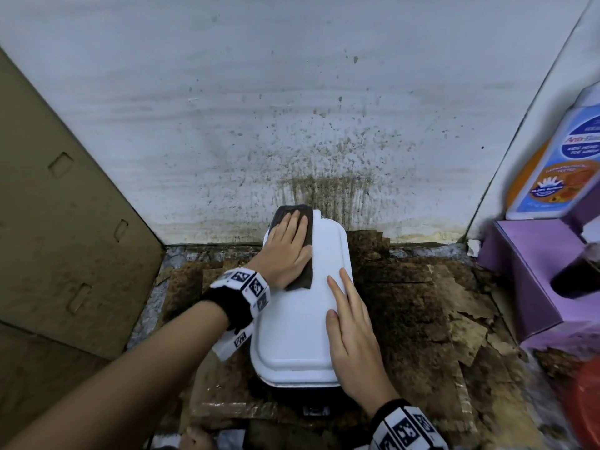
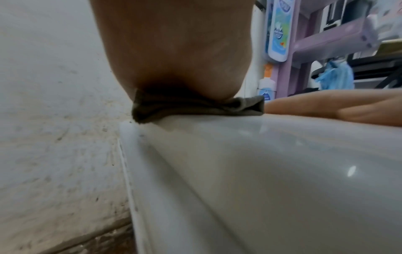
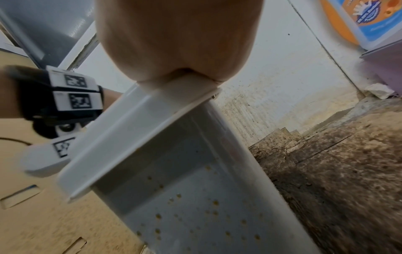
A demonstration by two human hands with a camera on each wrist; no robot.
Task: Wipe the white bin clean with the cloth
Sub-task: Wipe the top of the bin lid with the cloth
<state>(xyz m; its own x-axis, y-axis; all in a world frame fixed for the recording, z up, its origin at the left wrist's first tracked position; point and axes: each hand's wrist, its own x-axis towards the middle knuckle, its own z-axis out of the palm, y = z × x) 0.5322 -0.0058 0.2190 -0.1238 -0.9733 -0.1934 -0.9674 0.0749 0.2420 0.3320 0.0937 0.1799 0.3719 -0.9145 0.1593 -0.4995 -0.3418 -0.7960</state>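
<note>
Cloth [image 1: 307,241] under left hand [image 1: 287,251] on bin [image 1: 292,336]

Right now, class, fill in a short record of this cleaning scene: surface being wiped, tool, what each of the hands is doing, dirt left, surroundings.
surface: lid of the white bin
tool: dark cloth, folded, at the lid's far end
left hand: flat on the cloth, pressing it down
right hand: flat on the lid's right edge, steadying
dirt left: brown specks on the bin's side
surroundings: spattered wall, stained cardboard on the floor
</note>
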